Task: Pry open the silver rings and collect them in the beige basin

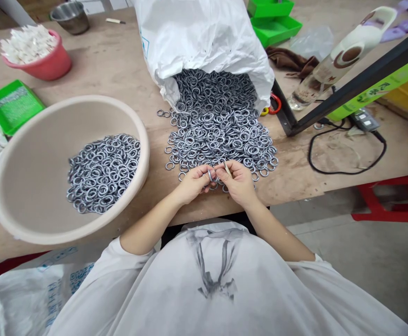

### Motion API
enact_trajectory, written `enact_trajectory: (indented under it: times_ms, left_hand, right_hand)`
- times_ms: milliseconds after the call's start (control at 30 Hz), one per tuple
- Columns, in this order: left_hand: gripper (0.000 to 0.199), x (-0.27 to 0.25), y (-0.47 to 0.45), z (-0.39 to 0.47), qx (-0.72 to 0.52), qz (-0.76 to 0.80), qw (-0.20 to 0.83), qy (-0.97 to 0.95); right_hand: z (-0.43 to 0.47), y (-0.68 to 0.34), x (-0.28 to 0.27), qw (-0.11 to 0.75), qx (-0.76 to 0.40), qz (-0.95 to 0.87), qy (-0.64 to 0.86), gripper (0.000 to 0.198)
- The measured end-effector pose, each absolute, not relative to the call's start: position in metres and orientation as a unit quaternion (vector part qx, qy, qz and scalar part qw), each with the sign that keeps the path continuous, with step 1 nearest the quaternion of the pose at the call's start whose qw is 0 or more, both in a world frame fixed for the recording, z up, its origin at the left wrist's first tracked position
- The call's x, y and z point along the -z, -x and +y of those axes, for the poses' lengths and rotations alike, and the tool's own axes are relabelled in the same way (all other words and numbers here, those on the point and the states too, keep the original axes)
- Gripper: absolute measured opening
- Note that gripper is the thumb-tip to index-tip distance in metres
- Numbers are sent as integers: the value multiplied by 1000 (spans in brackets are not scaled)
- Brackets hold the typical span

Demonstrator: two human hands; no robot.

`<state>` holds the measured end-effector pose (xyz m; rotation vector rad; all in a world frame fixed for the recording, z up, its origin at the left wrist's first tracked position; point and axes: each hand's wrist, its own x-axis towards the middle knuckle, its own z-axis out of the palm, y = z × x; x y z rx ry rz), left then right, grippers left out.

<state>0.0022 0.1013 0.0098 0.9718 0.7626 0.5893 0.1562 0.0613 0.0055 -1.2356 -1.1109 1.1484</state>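
Observation:
My left hand [197, 183] is closed, pinching a grey ring [210, 175] between thumb and fingers. My right hand [238, 183] is close beside it, its thumb near that ring. Its fingers are wrapped round a slim pale tool [228, 170] with a darker tip; its exact kind cannot be made out. Just beyond both hands spreads a pile of grey rings [221, 135], spilling out of the mouth of a large white sack [204, 37]. To the left stands a wide beige basin [36, 186] with a heap of similar rings [104, 175] inside.
A red bowl of white pieces [53, 60], a green tray [17, 105] and a metal bowl [71, 18] stand at the left. On the right are a black metal frame [357, 79], a clear bottle [315, 84], a black cable [347, 171] and green bins [273, 28].

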Motion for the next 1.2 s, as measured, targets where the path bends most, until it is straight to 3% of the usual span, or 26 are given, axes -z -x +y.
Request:
enact_trajectory:
  times_ms: [300, 700, 1200]
  left_hand:
    - [50, -9, -1, 100, -260, 352, 784, -441]
    - [48, -15, 0, 101, -285, 338, 797, -411]
    - [46, -15, 6, 100, -252, 287, 795, -471]
  right_hand:
    - [64, -166, -12, 505, -461, -498, 533, 40]
    - [48, -182, -21, 381, -279, -709, 525, 32]
    - [55, -183, -23, 361, -281, -700, 548, 36]
